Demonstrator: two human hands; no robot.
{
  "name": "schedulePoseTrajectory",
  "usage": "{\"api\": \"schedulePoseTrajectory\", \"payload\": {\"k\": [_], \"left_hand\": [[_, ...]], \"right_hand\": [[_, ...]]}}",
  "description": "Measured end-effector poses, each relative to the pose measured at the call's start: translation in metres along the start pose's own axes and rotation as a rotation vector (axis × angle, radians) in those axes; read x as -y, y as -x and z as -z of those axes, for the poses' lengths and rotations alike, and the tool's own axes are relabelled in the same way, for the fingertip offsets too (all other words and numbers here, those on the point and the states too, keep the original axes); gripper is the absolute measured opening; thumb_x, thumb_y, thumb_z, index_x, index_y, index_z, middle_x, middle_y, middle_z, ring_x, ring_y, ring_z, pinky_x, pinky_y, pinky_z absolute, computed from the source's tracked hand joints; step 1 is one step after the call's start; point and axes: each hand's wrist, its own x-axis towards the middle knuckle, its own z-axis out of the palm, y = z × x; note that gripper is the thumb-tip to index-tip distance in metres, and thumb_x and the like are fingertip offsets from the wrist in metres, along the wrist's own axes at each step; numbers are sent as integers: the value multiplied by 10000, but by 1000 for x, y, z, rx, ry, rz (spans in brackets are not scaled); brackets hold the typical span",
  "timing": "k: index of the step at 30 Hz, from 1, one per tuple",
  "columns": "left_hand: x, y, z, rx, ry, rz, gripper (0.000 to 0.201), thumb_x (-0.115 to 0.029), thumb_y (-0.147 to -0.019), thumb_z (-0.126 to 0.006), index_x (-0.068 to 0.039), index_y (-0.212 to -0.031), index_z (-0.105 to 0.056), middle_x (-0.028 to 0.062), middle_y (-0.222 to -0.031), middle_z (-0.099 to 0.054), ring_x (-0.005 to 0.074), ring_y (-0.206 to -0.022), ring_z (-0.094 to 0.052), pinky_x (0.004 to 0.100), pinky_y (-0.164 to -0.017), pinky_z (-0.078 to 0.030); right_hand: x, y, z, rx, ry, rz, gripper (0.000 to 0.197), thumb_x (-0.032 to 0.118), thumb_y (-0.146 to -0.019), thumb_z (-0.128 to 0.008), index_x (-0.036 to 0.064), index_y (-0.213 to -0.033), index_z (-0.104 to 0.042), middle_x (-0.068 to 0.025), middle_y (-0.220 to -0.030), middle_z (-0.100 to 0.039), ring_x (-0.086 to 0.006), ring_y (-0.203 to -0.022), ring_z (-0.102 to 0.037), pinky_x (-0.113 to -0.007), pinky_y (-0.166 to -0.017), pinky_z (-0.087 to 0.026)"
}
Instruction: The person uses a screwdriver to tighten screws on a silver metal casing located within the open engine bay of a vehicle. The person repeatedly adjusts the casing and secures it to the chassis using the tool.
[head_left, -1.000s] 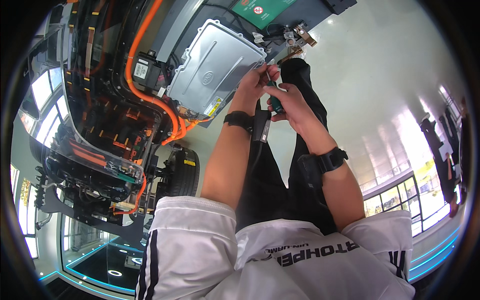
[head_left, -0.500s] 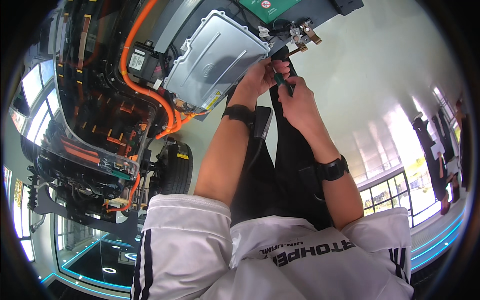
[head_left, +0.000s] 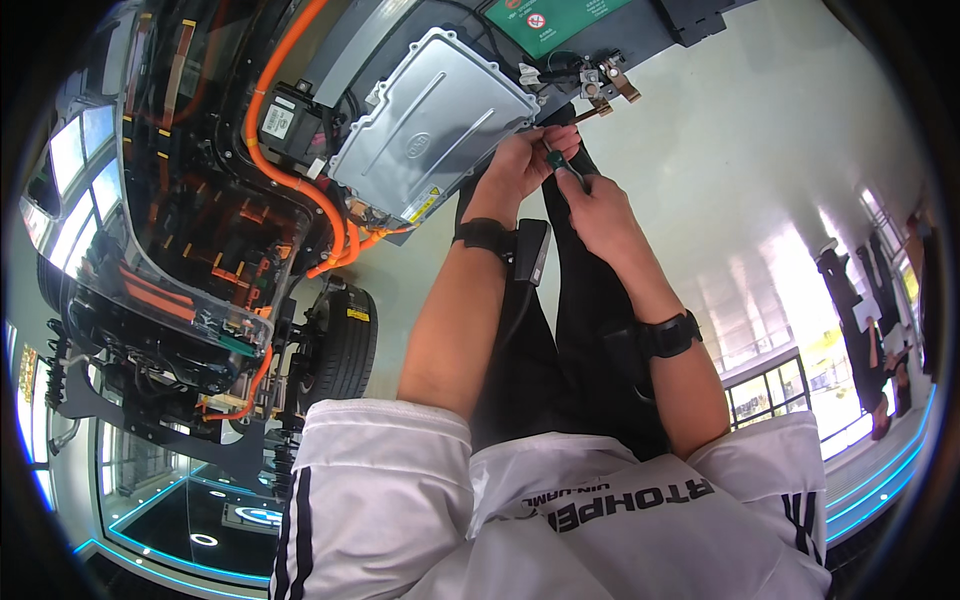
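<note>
My right hand (head_left: 602, 212) is closed around a screwdriver with a dark green handle (head_left: 557, 161). Its thumb lies along the handle, and the thin shaft points up and left toward my other hand. My left hand (head_left: 520, 168) is beside the right edge of a ribbed silver metal housing (head_left: 425, 130). The left fingers curl around the shaft's end; whatever they pinch there is too small and hidden to name. Where the screwdriver tip ends cannot be seen clearly.
A thick orange cable (head_left: 251, 120) bends past a black module (head_left: 290, 122) left of the housing. Copper connector tabs (head_left: 622, 84) stick out beyond my hands, beside a green label panel (head_left: 550, 22). A tyre (head_left: 345, 338) stands lower left. People (head_left: 868, 310) are at the far right.
Both hands have shifted slightly right and down in the picture, staying together. The screwdriver handle now shows shorter beyond my right thumb. My grip on it is unchanged.
</note>
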Motion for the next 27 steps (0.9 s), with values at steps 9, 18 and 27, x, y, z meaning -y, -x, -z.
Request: {"api": "schedulePoseTrajectory", "payload": {"k": [9,18,27], "left_hand": [[5,4,4,17,60,-19,322,-173,-1059,-406,118,-1110,-533,220,-1022,-664,289,-891,-695,411,-875,-602],[8,7,6,59,32,-48,310,-180,-1059,-413,103,-1087,-534,212,-1026,-653,292,-982,-673,383,-896,-595],[8,1,9,75,-147,-102,299,-204,-1063,-384,47,-1061,-547,195,-1046,-672,280,-961,-690,392,-860,-580]], "right_hand": [[14,6,5,59,83,-65,531,422,-935,-571,-88,-1082,-585,-271,-1025,-678,-423,-980,-667,-413,-846,-519],[-7,-1,-6,63,-17,-68,527,337,-871,-660,-62,-1166,-483,-307,-990,-664,-460,-922,-660,-468,-823,-517],[8,9,2,-62,75,28,482,326,-867,-666,-57,-1128,-534,-292,-921,-682,-446,-870,-679,-461,-770,-542]]}}
